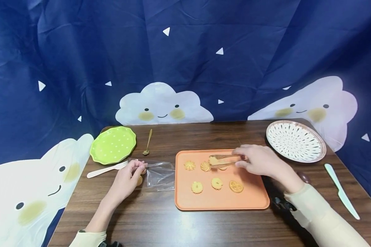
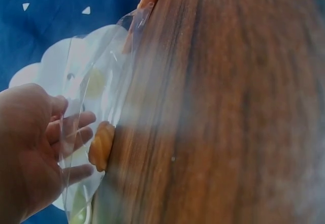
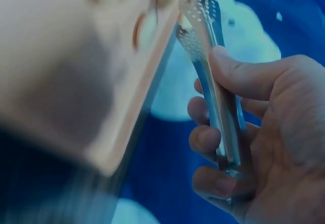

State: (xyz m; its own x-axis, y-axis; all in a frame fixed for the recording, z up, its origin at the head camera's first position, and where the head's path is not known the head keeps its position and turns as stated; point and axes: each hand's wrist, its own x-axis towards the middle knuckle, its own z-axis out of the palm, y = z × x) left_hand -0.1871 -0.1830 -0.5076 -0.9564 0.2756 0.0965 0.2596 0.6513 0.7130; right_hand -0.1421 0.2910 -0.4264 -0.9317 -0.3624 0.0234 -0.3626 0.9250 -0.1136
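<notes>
My left hand (image 1: pixel 127 178) pinches the edge of a clear plastic bag (image 1: pixel 160 176) left of the tray. A ridged cookie (image 2: pixel 102 145) shows through the plastic beside the fingers in the left wrist view. My right hand (image 1: pixel 261 160) grips metal tongs (image 3: pixel 223 102) with perforated tips. Over the orange tray (image 1: pixel 222 203), a pale yellow cookie (image 1: pixel 214 160) is between the tong tips. Several cookies lie on the tray, among them a swirled cookie (image 1: pixel 205 166), a ring-shaped cookie (image 1: pixel 197 187) and a pretzel-shaped cookie (image 1: pixel 236 186).
A green dotted plate (image 1: pixel 113 145) stands at the back left, with a small spoon (image 1: pixel 148 141) beside it and a pale fork (image 1: pixel 106 169) in front. On the right are a white patterned plate (image 1: pixel 296 141) and a mint-green knife (image 1: pixel 342 192). A blue cloth hangs behind the table.
</notes>
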